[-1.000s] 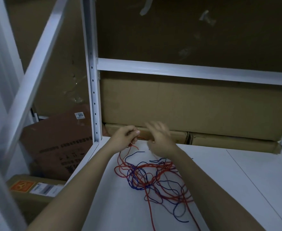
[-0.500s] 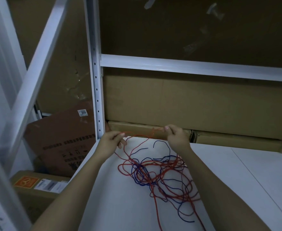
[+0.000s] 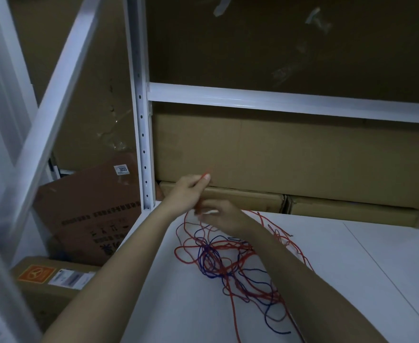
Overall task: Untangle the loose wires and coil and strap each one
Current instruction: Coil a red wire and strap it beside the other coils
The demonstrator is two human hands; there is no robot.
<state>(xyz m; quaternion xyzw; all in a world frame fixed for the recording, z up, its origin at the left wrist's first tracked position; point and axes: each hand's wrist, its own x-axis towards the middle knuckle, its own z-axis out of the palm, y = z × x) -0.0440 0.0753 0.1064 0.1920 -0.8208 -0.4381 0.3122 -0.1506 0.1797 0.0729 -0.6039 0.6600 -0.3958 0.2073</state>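
- Cardboard boxes (image 3: 290, 149) fill the upper and middle frame, stacked behind a white shelving frame (image 3: 143, 134) whose upright runs down left of centre, with a crossbar reaching off to the right.
- White table (image 3: 351, 268) spreads over the lower right, carrying the whole job.
- More cartons sit at lower left: a leaning brown one with a label reading 3055 (image 3: 122, 169), and a flat box with an orange sticker (image 3: 36, 274).
- Two bare forearms come in from the bottom edge and meet near frame centre.
- Tangle of red wire (image 3: 230, 248) and blue wire (image 3: 207, 258) lies loose on the table, centre to lower centre, strands crossing each other and trailing to the bottom edge.
- Left hand (image 3: 187, 191) is raised above the table's far edge, fingers (image 3: 206, 177) pinching a red strand, which runs taut down toward the pile.
- Right hand (image 3: 224, 215) is just below it, blurred; its fingers curl near that same strand, but whether they grip it I cannot tell.
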